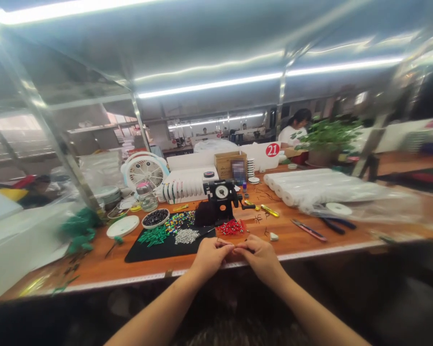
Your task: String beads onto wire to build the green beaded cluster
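Observation:
Close together at the table's front edge, my left hand (211,256) and my right hand (259,254) meet at the fingertips. Both pinch something thin and dark that is too small to make out. Just beyond them lies a pile of red pieces (231,227) with small coloured bits among it. Left of my hands, a black mat (137,254) bears silver beads (186,236), green pieces (153,236) and multicoloured beads (176,222). Behind the mat stands a black hand-cranked winder (222,204) with a dial, beside a row of white spools (184,191).
A bowl of black beads (156,218), a white lid (123,226), a glass jar (147,198) and a fan (146,173) stand left. Rightward lie a cutter (309,230), dark-handled pliers (337,224) and white plastic rolls (303,187). A co-worker (294,129) sits behind a potted plant (326,137).

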Available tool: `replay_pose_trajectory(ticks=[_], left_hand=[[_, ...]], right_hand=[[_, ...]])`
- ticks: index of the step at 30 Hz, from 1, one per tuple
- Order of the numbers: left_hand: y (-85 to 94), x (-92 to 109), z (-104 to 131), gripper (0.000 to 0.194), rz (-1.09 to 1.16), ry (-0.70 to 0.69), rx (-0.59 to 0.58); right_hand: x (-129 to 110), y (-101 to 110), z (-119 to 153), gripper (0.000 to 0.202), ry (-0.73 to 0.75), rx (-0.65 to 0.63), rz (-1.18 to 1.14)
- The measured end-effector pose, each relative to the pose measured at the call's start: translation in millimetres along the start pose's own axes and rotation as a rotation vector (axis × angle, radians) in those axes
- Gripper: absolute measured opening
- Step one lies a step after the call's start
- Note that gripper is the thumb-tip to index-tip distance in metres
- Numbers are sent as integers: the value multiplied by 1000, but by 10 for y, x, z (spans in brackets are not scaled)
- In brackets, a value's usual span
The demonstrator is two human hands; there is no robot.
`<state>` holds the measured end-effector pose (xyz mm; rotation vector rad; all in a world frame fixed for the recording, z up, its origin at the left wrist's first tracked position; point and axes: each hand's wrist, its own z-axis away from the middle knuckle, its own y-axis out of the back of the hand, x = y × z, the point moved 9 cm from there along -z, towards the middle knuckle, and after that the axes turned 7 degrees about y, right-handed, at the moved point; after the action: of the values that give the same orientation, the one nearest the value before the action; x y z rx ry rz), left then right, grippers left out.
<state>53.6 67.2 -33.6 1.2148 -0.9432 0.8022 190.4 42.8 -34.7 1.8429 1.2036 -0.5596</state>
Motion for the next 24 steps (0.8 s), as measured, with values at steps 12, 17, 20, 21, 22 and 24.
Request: replay_pose_trajectory(ticks=[12, 17, 20, 21, 22, 24], left_hand=[[295, -86, 150, 35, 277, 61, 123], [439, -191, 293, 33, 565, 60, 182], [478, -248, 362, 30, 606, 81, 222], [484, -267, 379, 30, 621, 86, 229], [486, -284, 393, 30, 638, 89, 229], [482, -305, 413, 31, 668, 82, 216]], right_hand=[[-58, 67, 29, 18, -3, -22, -47], [-10, 72, 43, 20, -18, -48, -79], [-6, 62, 46, 20, -38, -84, -95], [-10, 60, 48, 20, -43, -97, -96], [-18, 59, 50, 20, -45, -108, -94], [-34, 59, 56, 19, -40, -125, -85]])
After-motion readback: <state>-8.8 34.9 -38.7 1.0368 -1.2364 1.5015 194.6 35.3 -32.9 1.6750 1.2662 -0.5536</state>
